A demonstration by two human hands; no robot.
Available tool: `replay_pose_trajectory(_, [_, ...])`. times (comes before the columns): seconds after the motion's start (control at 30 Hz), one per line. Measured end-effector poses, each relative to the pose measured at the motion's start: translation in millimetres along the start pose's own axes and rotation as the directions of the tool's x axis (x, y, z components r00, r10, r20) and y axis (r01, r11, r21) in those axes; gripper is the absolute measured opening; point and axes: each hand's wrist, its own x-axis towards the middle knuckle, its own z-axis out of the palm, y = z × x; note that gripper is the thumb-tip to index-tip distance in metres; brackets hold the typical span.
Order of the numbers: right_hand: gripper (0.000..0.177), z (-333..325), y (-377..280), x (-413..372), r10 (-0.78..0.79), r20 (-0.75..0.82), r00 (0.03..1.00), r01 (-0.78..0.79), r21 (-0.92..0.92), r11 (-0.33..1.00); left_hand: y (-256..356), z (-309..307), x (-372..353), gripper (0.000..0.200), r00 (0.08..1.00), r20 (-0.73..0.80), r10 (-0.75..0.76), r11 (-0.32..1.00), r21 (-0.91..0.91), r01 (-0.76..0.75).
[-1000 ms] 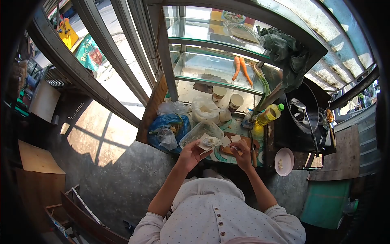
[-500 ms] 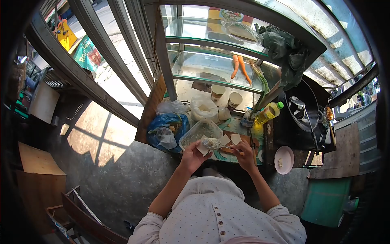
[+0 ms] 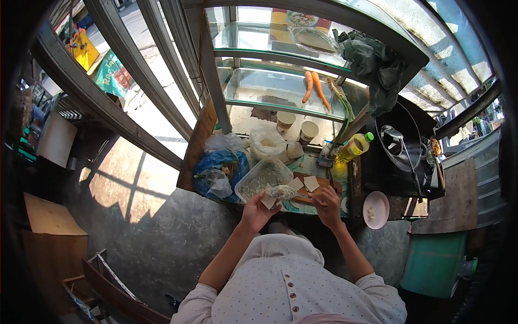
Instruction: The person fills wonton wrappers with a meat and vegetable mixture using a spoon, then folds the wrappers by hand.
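Observation:
My left hand (image 3: 253,214) is closed on a pale square wrapper (image 3: 268,202), palm turned up. Between thumb and fingers, my right hand (image 3: 328,208) grips the thin handle of a spoon (image 3: 303,196). A heap of whitish, shredded filling (image 3: 283,191) covers the spoon's bowl, which hangs over the wrapper. Just behind is a clear plastic tub (image 3: 249,190) with more of the same filling. Beyond the spoon lies a wooden cutting board (image 3: 330,185), with a pale square wrapper (image 3: 311,183) on it and another wrapper (image 3: 296,184) at its left side.
Blue plastic bag (image 3: 210,167) sits left of the tub. Behind stand a white bag (image 3: 268,141), paper cups (image 3: 308,131) and a yellow oil bottle (image 3: 353,148). Carrots (image 3: 320,93) lie on a glass shelf. At right are a pink bowl (image 3: 376,216) and a black wok (image 3: 402,121).
The view has shifted slightly. The filling-laden spoon stays over the wrapper, and my right hand's fingers have changed their hold on its handle a little.

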Motion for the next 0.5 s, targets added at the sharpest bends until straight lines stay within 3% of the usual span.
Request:
replay_pose_trajectory(0.07, [0.010, -4.2, -0.3, -1.0, 0.018, -0.032, 0.999, -0.020, -0.057, 0.998, 1.7, -1.8, -0.2, 0.024, 0.998, -0.051, 0.024, 0.999, 0.022, -0.023])
replay_pose_trajectory(0.17, [0.007, -7.8, 16.1, -9.8, 0.086, -0.145, 0.986, -0.094, -0.048, 0.994, 17.5, -6.3, -3.9, 0.025, 0.951, -0.160, 0.264, 0.946, 0.236, -0.223])
replay_pose_trajectory(0.2, [0.007, -7.8, 18.2, -11.6, 0.119, -0.190, 0.975, -0.126, -0.025, 0.992, 22.6, -9.6, -5.9, 0.026, 0.933, -0.133, 0.334, 0.901, 0.336, -0.275])
replay_pose_trajectory(0.27, [0.007, -6.2, 15.4, -16.3, 0.309, -0.147, 0.940, -0.276, 0.208, 0.938, 32.5, -18.3, -8.7, 0.028, 0.888, -0.056, 0.456, 0.771, 0.523, -0.363])
replay_pose_trajectory(0.3, [0.009, -4.4, 12.4, -16.7, 0.396, -0.112, 0.911, -0.345, 0.319, 0.883, 35.9, -18.7, -9.4, 0.031, 0.897, -0.042, 0.439, 0.772, 0.528, -0.353])
replay_pose_trajectory(0.4, [0.015, 12.0, 9.1, -17.3, 0.371, -0.046, 0.928, -0.323, 0.400, 0.858, 31.0, -12.7, -10.2, 0.031, 0.916, -0.104, 0.387, 0.855, 0.413, -0.314])
replay_pose_trajectory(0.5, [0.016, 30.4, 11.2, -14.4, 0.443, 0.028, 0.896, -0.424, 0.349, 0.836, 24.7, -18.4, -4.1, 0.031, 0.919, -0.129, 0.373, 0.890, 0.330, -0.315])
